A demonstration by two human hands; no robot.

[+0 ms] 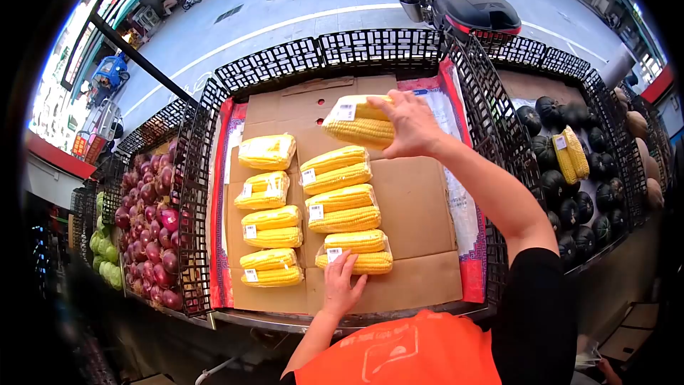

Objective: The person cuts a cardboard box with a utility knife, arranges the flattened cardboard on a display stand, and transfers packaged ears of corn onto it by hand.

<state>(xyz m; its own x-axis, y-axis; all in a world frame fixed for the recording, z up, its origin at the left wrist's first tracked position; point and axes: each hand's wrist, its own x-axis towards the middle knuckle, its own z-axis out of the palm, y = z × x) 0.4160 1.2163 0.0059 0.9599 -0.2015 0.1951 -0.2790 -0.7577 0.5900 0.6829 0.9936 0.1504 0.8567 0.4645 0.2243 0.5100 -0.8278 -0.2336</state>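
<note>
My right hand point(413, 125) is wrapped round the right end of a labelled corn pack point(358, 122), at the top of the middle column. My left hand point(343, 284) touches the lower left of the nearest corn pack point(370, 262) with its fingertips, thumb apart from the fingers. Between these lie two more wrapped packs, the upper corn pack point(336, 170) and the lower corn pack point(343, 209). Several packs form a column at the left, among them the front-left corn pack point(272, 268). All the lying packs rest on flat brown cardboard point(417, 207).
Black plastic crates point(377, 48) wall the cardboard. Red onions point(153, 235) and green cabbages point(105, 249) are at the left. Dark green squashes point(584, 207) fill the right crate, with another corn pack point(571, 155) on them. A motorcycle point(463, 7) stands beyond.
</note>
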